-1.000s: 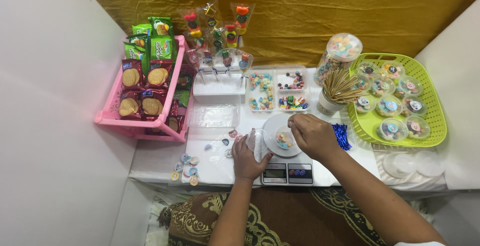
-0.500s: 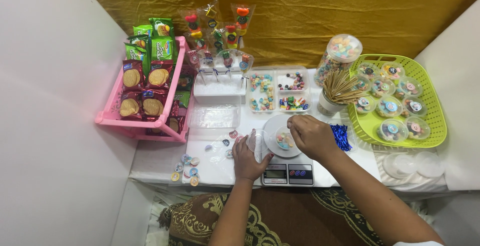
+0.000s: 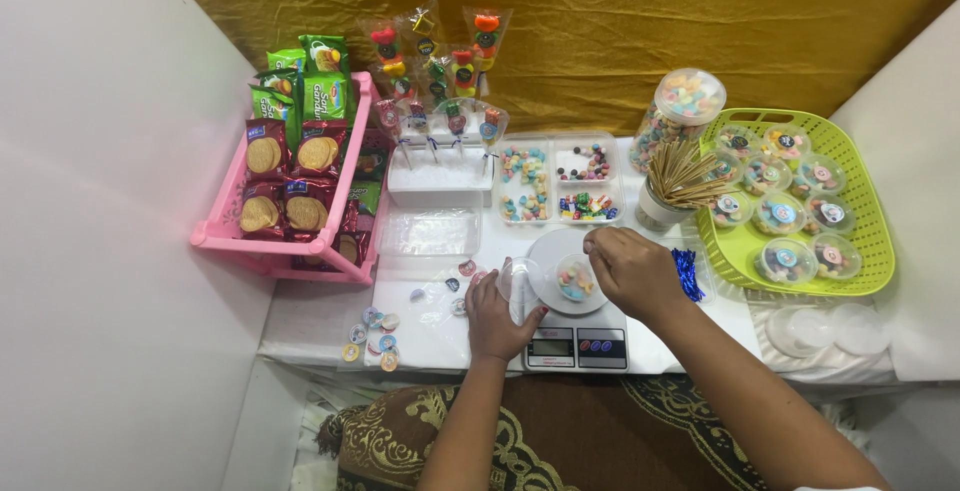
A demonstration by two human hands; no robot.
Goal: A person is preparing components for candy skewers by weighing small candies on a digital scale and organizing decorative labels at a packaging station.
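Now both hands busy: left hand [image 3: 492, 317] gripping clear lid [image 3: 519, 278], right hand [image 3: 630, 271] pinched over candy cup [image 3: 574, 279].

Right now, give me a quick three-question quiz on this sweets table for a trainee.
1. True or false: the small clear cup of sweets sits on the kitchen scale.
2. Which hand is over that cup? A) left hand B) right hand
3. What colour is the basket holding the lidded cups?

Key:
1. True
2. B; its fingers are pinched at the cup's far edge.
3. Green
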